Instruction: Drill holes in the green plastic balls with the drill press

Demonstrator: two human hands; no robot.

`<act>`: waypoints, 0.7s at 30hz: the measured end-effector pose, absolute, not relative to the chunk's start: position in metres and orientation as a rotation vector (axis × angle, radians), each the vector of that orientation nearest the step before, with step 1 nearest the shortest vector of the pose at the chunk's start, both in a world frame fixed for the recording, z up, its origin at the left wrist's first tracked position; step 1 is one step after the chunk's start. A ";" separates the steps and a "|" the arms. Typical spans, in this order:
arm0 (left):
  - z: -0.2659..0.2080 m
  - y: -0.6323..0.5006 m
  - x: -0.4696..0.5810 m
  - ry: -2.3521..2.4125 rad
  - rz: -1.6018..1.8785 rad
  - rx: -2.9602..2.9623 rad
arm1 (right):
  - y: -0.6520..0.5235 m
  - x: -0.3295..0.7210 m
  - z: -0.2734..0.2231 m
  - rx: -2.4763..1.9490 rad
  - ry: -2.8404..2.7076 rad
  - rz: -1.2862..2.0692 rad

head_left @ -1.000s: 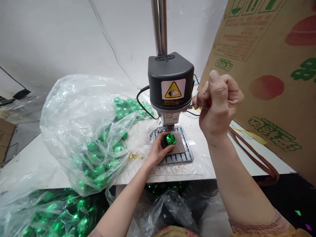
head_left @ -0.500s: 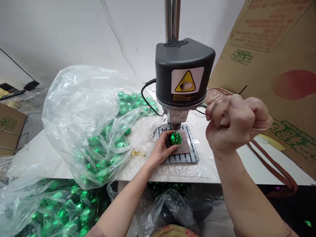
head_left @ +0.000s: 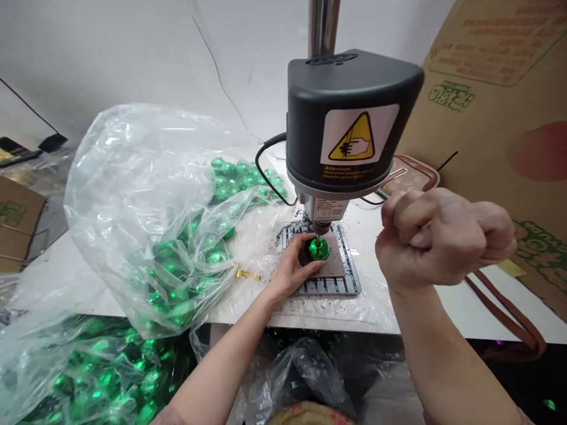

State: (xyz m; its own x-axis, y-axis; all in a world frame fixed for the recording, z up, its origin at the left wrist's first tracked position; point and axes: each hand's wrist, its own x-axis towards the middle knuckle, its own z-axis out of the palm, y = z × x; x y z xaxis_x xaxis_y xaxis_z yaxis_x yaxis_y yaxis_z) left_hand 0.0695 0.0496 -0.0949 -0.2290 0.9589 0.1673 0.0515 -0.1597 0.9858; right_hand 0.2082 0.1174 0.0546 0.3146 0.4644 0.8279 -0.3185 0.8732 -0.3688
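Observation:
A small drill press [head_left: 349,136] with a dark motor head stands in front of me, its chuck low over a slotted metal base [head_left: 332,287]. Under the bit sits a shiny green faceted ball [head_left: 319,249], partly set against a dark piece. My left hand [head_left: 292,268] grips the ball from the left, fingers behind and thumb in front. The bit tip meets the top of the ball; how deep it goes I cannot tell. To the right of the motor head, my right hand [head_left: 443,236] is closed in a fist around the press handle, which is mostly hidden.
A clear plastic bag [head_left: 133,159] with many green balls [head_left: 248,177] spreads left of the press. Another bag of green balls [head_left: 106,378] lies below the table edge. Cardboard boxes [head_left: 487,130] stand at right; a brown strap [head_left: 509,307] hangs over the edge. Dark shavings litter the tabletop.
My right fist has lowered slightly and appears farther right. The motor head looks larger and more tilted as the view has shifted. My left hand still holds the green ball in place.

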 end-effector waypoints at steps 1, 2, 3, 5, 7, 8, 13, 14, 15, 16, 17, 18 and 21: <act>-0.095 0.050 0.069 1.330 1.487 1.247 | 0.117 0.208 0.054 -0.158 -1.136 0.516; -0.096 0.050 0.069 1.338 1.482 1.259 | 0.117 0.208 0.054 -0.169 -1.137 0.518; -0.097 0.050 0.069 1.345 1.477 1.271 | 0.117 0.209 0.053 -0.170 -1.139 0.515; -0.098 0.050 0.068 1.354 1.470 1.297 | 0.118 0.209 0.053 -0.154 -1.152 0.505; -0.100 0.050 0.068 1.365 1.463 1.321 | 0.119 0.209 0.052 -0.126 -1.167 0.484; -0.101 0.050 0.068 1.374 1.457 1.330 | 0.120 0.209 0.051 -0.108 -1.173 0.477; -0.103 0.051 0.067 1.395 1.450 1.343 | 0.121 0.210 0.048 -0.062 -1.175 0.514; -0.103 0.051 0.066 1.389 1.457 1.335 | 0.121 0.211 0.047 -0.056 -1.176 0.526; -0.103 0.051 0.067 1.383 1.463 1.326 | 0.121 0.211 0.046 -0.053 -1.180 0.536; -0.103 0.051 0.067 1.381 1.467 1.320 | 0.122 0.212 0.044 -0.048 -1.183 0.540; -0.102 0.051 0.067 1.383 1.466 1.319 | 0.122 0.212 0.042 -0.042 -1.189 0.541; -0.102 0.051 0.067 1.389 1.464 1.323 | 0.122 0.213 0.040 -0.039 -1.195 0.540; -0.101 0.051 0.068 1.404 1.463 1.339 | 0.121 0.212 0.034 -0.029 -1.194 0.520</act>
